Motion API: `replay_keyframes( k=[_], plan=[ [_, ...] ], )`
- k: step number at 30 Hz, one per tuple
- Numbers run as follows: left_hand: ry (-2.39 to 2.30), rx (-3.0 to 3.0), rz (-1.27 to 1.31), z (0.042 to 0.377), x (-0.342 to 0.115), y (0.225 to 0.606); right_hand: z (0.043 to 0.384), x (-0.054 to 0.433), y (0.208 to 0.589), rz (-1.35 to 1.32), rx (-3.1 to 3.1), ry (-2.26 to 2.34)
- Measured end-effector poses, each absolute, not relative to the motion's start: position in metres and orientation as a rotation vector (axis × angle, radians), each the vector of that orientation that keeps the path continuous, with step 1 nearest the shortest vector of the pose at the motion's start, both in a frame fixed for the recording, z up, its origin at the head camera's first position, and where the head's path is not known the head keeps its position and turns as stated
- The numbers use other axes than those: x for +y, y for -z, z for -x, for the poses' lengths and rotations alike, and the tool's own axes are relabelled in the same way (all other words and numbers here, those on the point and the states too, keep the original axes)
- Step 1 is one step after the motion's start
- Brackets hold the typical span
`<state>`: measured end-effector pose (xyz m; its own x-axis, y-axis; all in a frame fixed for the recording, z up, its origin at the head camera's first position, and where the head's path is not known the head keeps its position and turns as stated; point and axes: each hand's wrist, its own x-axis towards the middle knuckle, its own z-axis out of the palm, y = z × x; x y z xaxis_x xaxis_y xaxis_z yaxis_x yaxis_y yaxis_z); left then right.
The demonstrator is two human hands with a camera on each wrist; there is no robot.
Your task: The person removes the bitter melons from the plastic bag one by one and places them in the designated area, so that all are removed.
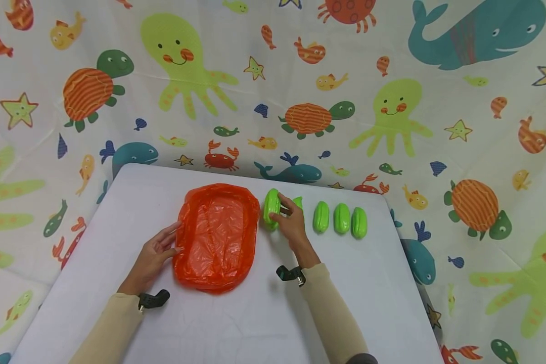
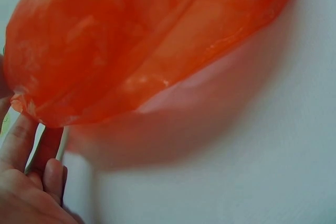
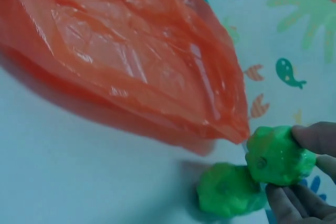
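An orange-red plastic bag [image 1: 218, 237] lies spread with its mouth wide on the left half of the table. At its left edge my left hand [image 1: 152, 260] pinches the rim, thumb toward the inside. In the left wrist view a crumpled bit of the bag [image 2: 105, 51] lies by the fingers. My right hand [image 1: 293, 225] holds a green ribbed toy vegetable [image 1: 271, 208] between thumb and fingers, close to the bag's right edge. A second green toy vegetable [image 3: 226, 190] sits just under the held one in the right wrist view.
Farther right three more green toy vegetables [image 1: 321, 217] stand in a row on the white table [image 1: 236, 328]. Part of another green piece [image 1: 298, 202] shows behind my right hand. A curtain [image 1: 264, 91] printed with sea animals hangs around the table's back and sides.
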<state>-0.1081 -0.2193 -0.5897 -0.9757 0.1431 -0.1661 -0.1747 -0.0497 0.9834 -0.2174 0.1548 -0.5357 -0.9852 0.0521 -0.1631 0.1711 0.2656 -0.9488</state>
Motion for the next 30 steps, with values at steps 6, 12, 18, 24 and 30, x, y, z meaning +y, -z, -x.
replay_keyframes(
  k=[6,12,18,24,30],
  plan=[
    [-2.126,2.004,0.031,0.108,-0.218,0.587,0.217,0.173,0.532,-0.279,2.423,1.861],
    [-2.133,1.992,0.033,0.107,-0.219,0.587,0.215,0.191,0.529,-0.267,2.455,1.883],
    [-2.115,2.006,0.046,0.107,-0.219,0.587,0.215,0.208,0.528,-0.276,2.475,1.885],
    [-2.118,2.009,0.044,0.107,-0.22,0.589,0.216,0.224,0.528,-0.353,2.472,1.868],
    [-2.13,2.01,0.029,0.108,-0.22,0.59,0.213,0.24,0.525,-0.38,2.47,1.872]
  ],
)
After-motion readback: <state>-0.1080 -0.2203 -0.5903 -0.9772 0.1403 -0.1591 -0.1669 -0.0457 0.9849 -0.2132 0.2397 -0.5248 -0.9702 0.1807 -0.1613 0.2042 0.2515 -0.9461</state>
